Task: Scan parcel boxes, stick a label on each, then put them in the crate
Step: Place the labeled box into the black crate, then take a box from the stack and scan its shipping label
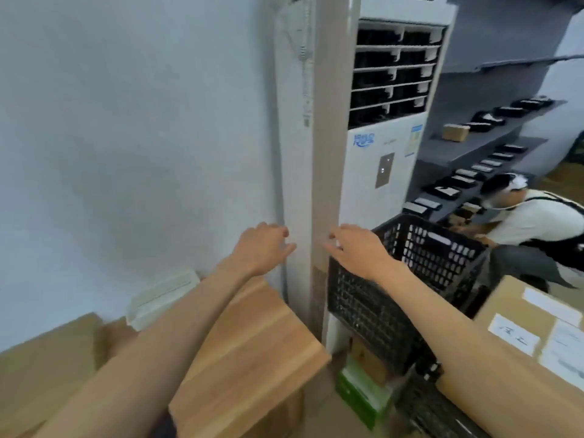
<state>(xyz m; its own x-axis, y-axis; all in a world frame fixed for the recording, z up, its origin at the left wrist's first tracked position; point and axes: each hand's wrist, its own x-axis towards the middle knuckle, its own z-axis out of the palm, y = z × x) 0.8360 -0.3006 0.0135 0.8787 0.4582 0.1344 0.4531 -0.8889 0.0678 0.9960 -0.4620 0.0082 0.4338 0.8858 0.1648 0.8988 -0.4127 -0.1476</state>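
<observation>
Storeroom corner, wooden counter (246, 352) by black crate (407, 279).
Left hand (262, 248), right hand (357, 248) raised, fingers loose, holding nothing.

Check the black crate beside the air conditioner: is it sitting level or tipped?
Tipped. The black crate leans, its rim slanting down toward the wooden table, resting on stacked items below.

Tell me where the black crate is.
In the head view, the black crate sits right of centre, before the white air conditioner, just beyond the right hand.
</observation>
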